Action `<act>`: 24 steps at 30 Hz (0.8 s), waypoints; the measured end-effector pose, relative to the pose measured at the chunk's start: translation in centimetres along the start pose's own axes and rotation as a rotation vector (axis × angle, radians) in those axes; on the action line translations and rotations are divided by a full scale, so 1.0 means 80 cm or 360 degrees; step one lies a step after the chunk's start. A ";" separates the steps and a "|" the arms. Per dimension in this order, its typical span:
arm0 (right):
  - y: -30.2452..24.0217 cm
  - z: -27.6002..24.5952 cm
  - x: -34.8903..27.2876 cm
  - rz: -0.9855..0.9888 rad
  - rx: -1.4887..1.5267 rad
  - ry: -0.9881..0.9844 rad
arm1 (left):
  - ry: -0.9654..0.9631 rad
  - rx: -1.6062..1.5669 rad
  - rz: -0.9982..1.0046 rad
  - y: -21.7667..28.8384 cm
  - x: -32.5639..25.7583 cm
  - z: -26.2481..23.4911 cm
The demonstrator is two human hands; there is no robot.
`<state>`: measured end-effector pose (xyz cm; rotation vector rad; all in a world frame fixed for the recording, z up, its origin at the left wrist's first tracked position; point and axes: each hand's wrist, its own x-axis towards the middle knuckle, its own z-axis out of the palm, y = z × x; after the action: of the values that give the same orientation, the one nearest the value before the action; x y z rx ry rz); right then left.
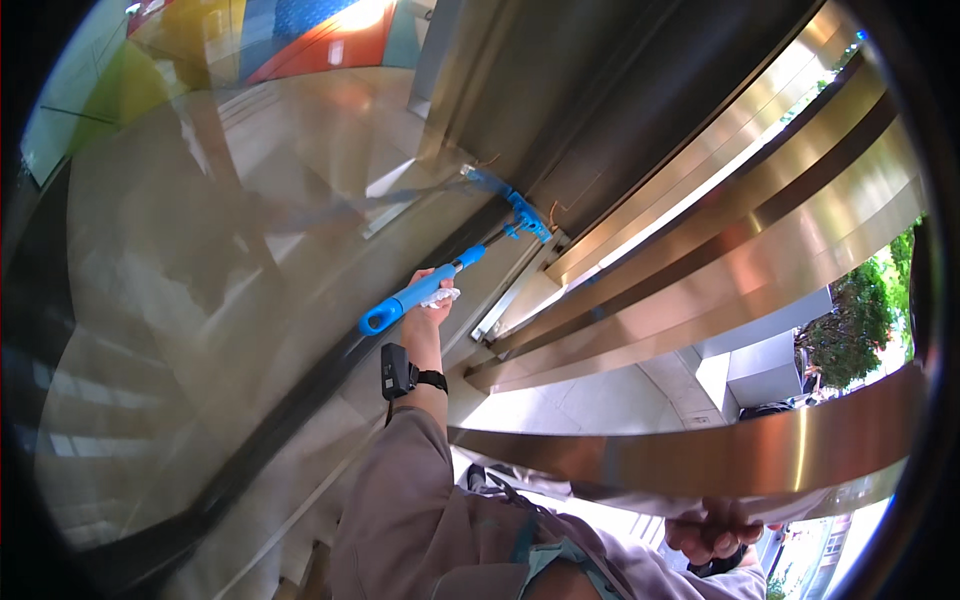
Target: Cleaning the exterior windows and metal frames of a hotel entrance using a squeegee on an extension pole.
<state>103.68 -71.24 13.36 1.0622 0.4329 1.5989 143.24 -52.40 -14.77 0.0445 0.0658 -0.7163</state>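
Holding one blue squeegee [408,298]: left hand [428,314], closed around the grip, with white crumpled cloth or tissue [441,298] tucked at the same fingers.

Squeegee, position: ahead of the body, at the left arm's reach. Long axis runs slantwise, from the looped handle end, near and left, to the blue head [526,217], far and right. Head set crosswise to the handle, beside the foot of a dark panel [620,110]; whether its blade touches any surface, cannot tell.

Nearer hand: the left, in contact. Right hand [708,540]: well apart from the left, near and far to the right, fingers curled beside a curved bronze-coloured band [690,465]; whether it grips or merely rests there, cannot tell. The squeegee lies far and left of it.

Left wrist: black strapped device [396,371]. Sleeves: greyish-mauve.

Surroundings, left: large reflective glass panel [190,300], edged along its near side by a dark frame strip [300,417]. Surroundings, right: further curved metal bands, stacked; beyond them, a pale planter box [762,376] and green shrub [845,318].
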 end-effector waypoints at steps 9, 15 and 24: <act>0.030 -0.108 -0.049 -0.0148 0.0273 -0.0421 | 0.0014 0.0001 -0.0144 0.023 0.061 0.069; 0.017 -0.029 0.001 0.0004 0.0608 -0.0299 | -0.0048 0.0535 -0.0315 -0.036 0.002 0.033; -0.001 -0.001 0.000 0.0197 0.0642 0.0412 | 0.0297 0.0395 -0.0188 0.022 -0.259 0.064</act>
<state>103.68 -71.19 13.26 1.2011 0.9087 1.8134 129.07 -37.82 -8.06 0.3473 0.1590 -0.8339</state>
